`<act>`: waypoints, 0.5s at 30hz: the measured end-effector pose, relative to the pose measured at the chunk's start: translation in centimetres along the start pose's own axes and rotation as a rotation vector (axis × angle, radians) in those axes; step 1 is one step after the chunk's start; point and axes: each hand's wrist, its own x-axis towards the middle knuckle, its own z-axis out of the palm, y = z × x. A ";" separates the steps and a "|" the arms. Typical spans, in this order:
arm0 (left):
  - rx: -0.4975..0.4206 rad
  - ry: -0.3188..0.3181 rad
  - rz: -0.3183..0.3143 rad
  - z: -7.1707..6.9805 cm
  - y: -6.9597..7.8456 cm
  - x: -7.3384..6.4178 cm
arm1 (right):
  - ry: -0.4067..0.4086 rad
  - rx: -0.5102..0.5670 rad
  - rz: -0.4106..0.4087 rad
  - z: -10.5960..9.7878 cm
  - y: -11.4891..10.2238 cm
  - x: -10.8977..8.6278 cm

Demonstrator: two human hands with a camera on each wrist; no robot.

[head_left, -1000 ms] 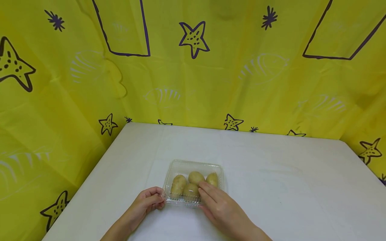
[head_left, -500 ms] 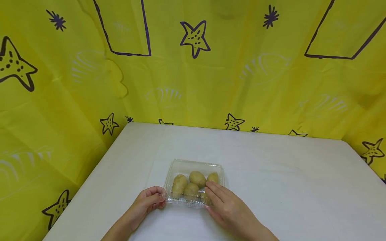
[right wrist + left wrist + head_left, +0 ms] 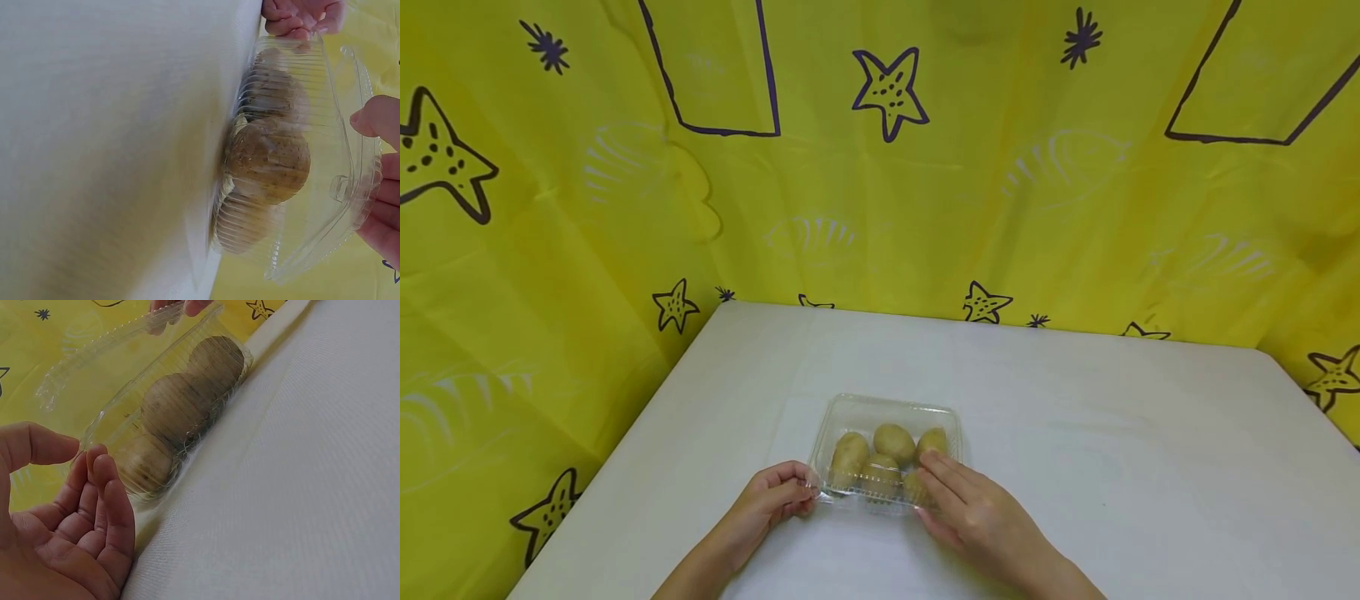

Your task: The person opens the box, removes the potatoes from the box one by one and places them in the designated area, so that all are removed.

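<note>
A clear plastic clamshell container (image 3: 901, 408) holding several potatoes (image 3: 850, 460) lies on the white table. My left hand (image 3: 775, 498) pinches the near left corner of the container between thumb and fingertips. In the left wrist view, that thumb (image 3: 59, 449) meets the rim. My right hand (image 3: 973, 517) is at the near right side, fingers over the lid and thumb in front of its edge. The lid (image 3: 365, 187) stands slightly apart from the base rim in the right wrist view, its edge between thumb and fingers. Potatoes (image 3: 172, 407) show through the ribbed front wall.
White cloth covers the table (image 3: 1120, 450), which reaches back to a yellow curtain (image 3: 955, 192) printed with starfish and fish. The curtain also runs along the left side.
My right hand has slid to the right along the container's front, uncovering more of the potatoes. The left hand keeps its pinch on the corner. The whole view has shifted slightly.
</note>
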 end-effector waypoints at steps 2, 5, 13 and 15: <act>0.002 -0.003 0.003 0.0 0.0 0.0 | 0.032 -0.008 -0.013 0.0 0.1 0.2; 0.001 -0.009 0.010 0.0 0.1 0.0 | 0.089 -0.006 -0.010 -0.3 0.4 0.6; -0.005 -0.002 0.007 0.1 0.1 0.0 | 0.120 0.021 -0.001 -0.9 0.9 1.2; -0.006 -0.002 0.005 0.1 0.1 0.0 | 0.123 0.025 -0.001 -1.0 1.0 1.2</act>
